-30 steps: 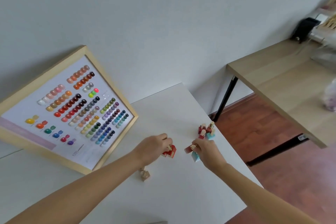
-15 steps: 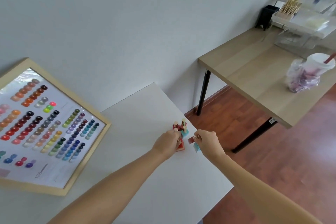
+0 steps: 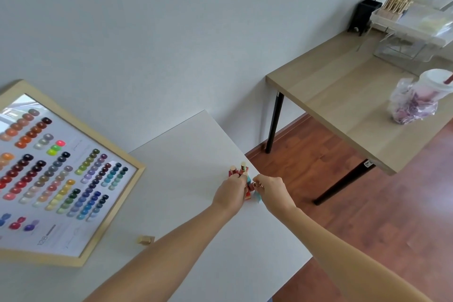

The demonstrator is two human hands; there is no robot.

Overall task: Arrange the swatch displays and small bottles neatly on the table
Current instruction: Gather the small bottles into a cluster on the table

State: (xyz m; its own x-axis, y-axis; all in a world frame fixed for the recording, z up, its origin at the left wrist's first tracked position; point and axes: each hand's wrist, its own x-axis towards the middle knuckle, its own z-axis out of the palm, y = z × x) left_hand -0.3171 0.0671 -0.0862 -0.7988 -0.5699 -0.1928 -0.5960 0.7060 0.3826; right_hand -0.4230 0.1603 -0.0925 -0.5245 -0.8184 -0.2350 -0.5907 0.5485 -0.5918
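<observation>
A cluster of small red and teal bottles with gold caps (image 3: 239, 171) stands near the right edge of the white table (image 3: 186, 149). My left hand (image 3: 230, 195) is closed on a red bottle (image 3: 247, 195) just below the cluster. My right hand (image 3: 273, 191) pinches another small bottle with a gold cap (image 3: 253, 186) beside it, with a teal bottle partly hidden under its fingers. A wood-framed swatch display (image 3: 61, 174) with rows of coloured dots leans against the wall at the left. One beige bottle (image 3: 145, 239) lies alone near my left forearm.
The table's right edge drops to a wooden floor (image 3: 367, 216). A second wooden table (image 3: 343, 95) stands at the right with a bagged cup (image 3: 416, 98), a black holder (image 3: 364, 16) and racks of brushes (image 3: 402, 0).
Both hands have carried their bottles up to the cluster at the table's right edge. The view has swung right, so the display sits farther left.
</observation>
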